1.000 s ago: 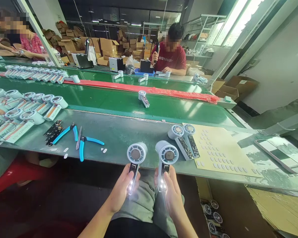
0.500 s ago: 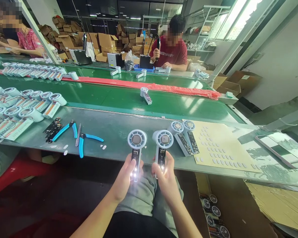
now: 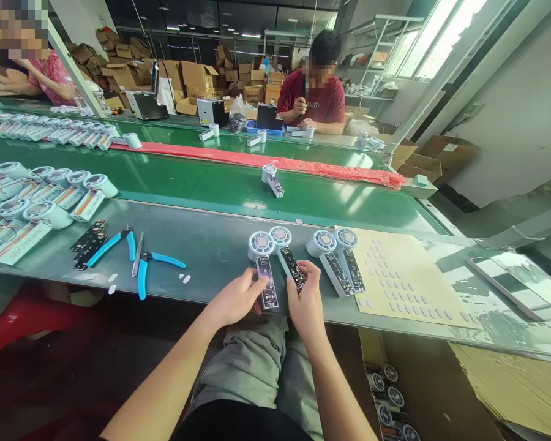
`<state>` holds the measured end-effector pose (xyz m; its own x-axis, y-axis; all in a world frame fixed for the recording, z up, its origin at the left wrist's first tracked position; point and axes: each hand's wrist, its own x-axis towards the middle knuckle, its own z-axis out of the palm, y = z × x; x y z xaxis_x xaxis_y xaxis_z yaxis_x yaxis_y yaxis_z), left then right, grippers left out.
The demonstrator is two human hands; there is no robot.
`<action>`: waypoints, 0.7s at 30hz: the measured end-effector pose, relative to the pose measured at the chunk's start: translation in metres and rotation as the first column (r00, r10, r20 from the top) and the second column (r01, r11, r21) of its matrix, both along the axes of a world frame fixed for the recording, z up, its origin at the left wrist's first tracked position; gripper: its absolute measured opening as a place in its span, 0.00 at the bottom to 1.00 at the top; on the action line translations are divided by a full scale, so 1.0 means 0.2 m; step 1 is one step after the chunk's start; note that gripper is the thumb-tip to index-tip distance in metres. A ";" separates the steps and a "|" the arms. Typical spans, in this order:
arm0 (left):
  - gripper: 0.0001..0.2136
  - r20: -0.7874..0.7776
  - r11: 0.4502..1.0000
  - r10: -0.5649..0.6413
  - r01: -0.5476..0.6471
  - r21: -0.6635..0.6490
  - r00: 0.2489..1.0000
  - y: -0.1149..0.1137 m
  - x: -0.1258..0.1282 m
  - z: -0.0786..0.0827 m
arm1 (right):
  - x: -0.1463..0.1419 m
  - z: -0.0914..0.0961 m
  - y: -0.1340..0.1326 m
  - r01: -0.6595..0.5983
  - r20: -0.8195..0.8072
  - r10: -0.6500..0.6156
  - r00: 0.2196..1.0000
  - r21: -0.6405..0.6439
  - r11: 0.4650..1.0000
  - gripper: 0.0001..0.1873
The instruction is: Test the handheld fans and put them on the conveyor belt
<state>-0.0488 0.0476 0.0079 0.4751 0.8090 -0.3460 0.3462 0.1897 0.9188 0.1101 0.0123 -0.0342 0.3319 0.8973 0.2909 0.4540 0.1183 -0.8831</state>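
Two small white handheld fans with open circuit-board handles lie side by side on the grey bench. My left hand [image 3: 236, 300] grips the handle of the left fan [image 3: 263, 260]. My right hand [image 3: 305, 294] holds the handle of the right fan [image 3: 285, 252]. Both fans rest flat on the bench, heads pointing away from me, and their lights are off. Two more fans [image 3: 335, 257] of the same kind lie just to the right, on the edge of a tan sheet [image 3: 408, 275] covered with small white pads.
Blue-handled cutters [image 3: 142, 263], pliers [image 3: 112, 242] and a black circuit board [image 3: 88, 242] lie to the left. Rows of fans [image 3: 41, 196] fill the far left. A green conveyor [image 3: 202, 180] carries one fan [image 3: 270, 177]. A person in red sits opposite. A phone [image 3: 509, 278] lies at right.
Both hands moved forward and laid the two lit fans down flat on the bench beside the other pair; the lights at the handles have gone out.
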 end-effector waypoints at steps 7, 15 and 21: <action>0.18 -0.196 0.966 0.081 -0.028 0.257 0.977 0.11 -0.04 0.02 | -0.03 0.07 0.02 0.021 0.430 0.038 0.902 -0.130 0.991 0.23; 0.17 -0.139 0.955 0.142 -0.099 0.280 0.980 0.13 -0.12 -0.05 | -0.01 0.07 0.10 -0.019 0.420 0.080 0.904 -0.149 0.989 0.15; 0.13 -0.159 0.935 0.060 0.000 0.356 0.985 0.13 -0.13 -0.11 | 0.25 0.38 0.54 -0.065 0.517 0.051 0.854 0.009 0.998 0.21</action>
<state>-0.0755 0.0734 -0.0132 0.4094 0.9061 -0.1067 0.4977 -0.1238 0.8585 0.1601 0.1211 0.0427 0.0755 0.9003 0.4286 0.8357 0.1774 -0.5198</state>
